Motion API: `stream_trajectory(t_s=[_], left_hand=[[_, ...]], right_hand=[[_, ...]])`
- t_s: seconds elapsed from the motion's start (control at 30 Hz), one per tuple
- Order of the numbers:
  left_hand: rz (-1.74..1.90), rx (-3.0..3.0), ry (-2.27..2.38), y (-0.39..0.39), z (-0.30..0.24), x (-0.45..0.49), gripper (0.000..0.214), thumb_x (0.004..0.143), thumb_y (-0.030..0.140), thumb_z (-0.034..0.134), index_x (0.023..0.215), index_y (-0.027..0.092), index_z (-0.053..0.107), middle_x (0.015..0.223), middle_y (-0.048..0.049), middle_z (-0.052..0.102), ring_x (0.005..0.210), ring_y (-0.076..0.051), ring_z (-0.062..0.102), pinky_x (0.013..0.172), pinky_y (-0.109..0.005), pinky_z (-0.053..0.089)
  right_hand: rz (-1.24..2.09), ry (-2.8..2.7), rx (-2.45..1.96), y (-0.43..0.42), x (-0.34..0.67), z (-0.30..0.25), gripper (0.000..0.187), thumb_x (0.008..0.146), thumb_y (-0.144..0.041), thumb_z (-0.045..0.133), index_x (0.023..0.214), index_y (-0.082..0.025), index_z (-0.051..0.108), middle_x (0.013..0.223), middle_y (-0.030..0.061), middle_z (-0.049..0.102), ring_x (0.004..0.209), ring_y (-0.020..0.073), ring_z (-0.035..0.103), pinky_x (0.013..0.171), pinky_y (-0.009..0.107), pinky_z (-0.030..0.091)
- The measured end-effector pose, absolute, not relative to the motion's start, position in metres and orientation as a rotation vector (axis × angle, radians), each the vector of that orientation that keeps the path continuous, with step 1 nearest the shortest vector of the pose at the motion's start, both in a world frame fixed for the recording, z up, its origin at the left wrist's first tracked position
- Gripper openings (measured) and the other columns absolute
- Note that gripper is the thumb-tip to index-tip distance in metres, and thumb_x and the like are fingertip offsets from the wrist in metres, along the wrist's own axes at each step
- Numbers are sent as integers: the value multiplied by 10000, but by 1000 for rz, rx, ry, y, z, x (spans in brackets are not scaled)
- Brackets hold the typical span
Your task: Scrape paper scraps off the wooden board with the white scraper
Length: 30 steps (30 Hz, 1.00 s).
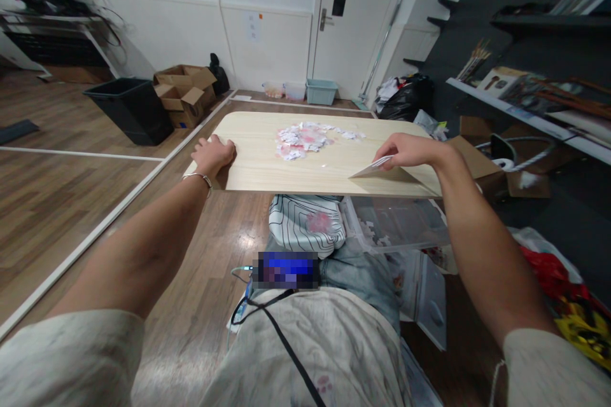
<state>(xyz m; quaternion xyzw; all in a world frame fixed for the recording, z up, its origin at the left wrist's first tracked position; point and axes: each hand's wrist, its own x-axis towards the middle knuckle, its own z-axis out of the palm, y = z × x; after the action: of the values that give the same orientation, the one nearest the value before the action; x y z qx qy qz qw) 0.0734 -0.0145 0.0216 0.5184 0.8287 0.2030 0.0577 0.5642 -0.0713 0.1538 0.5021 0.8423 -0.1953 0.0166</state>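
A pale wood tabletop [258,172] spans the space in front of me. My left hand [214,156] rests at its left edge, fingers apart and slightly bent; the fingertips are partly hidden. Pinched in my right hand [405,149] is a thin white card [372,167], slanted so that its lower corner meets or nearly meets the tabletop near the front right. Whether it is one card or a few stacked cannot be told. Between my hands, toward the far side, lies a loose heap of small white and pinkish paper-like pieces [305,138].
A clear plastic bin [396,226] with a few pale pieces stands below the tabletop's front edge. A striped cushion-like bag [305,226] and a phone-like screen [285,269] are near my lap. Shelves [534,111] line the right; a black bin [133,114] and cardboard boxes [186,92] stand left.
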Motion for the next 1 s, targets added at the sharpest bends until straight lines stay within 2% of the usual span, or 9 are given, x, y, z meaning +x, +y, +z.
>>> stream_trajectory(t_s=[0.3,0.57,0.8,1.0], left_hand=[[588,1574,2516,-15,21,73,804,1044,529,411,1675,69,603,1668,-378,581,1555,-540,552,1255,-696,445],[574,1612,2522,-16,19,72,822,1046,549,407,1670,50,600,1677,-389,572,1535,-544,570,1235,-683,462],[518,1609,2520,-18,23,76,795,1077,513,366,1646,11,604,1660,-399,572,1528,-540,579,1213,-673,480],[508,1622,2518,-19,23,77,786,1081,511,362,1637,16,614,1624,-392,601,1504,-541,596,1207,-660,482]], right_hand=[[-603,2629,1591,-78,565,154,403,690,-602,890,928,-288,971,735,11,831,801,308,741,756,370,540],[-644,2645,1704,-110,560,147,307,767,-455,832,908,-221,972,962,87,923,906,330,824,802,355,588],[-654,2705,1710,-107,556,135,313,734,-323,785,938,-182,976,934,102,917,885,313,829,791,328,582],[-711,2704,1650,-93,550,139,282,742,-378,824,892,-187,966,868,79,900,837,300,797,765,324,568]])
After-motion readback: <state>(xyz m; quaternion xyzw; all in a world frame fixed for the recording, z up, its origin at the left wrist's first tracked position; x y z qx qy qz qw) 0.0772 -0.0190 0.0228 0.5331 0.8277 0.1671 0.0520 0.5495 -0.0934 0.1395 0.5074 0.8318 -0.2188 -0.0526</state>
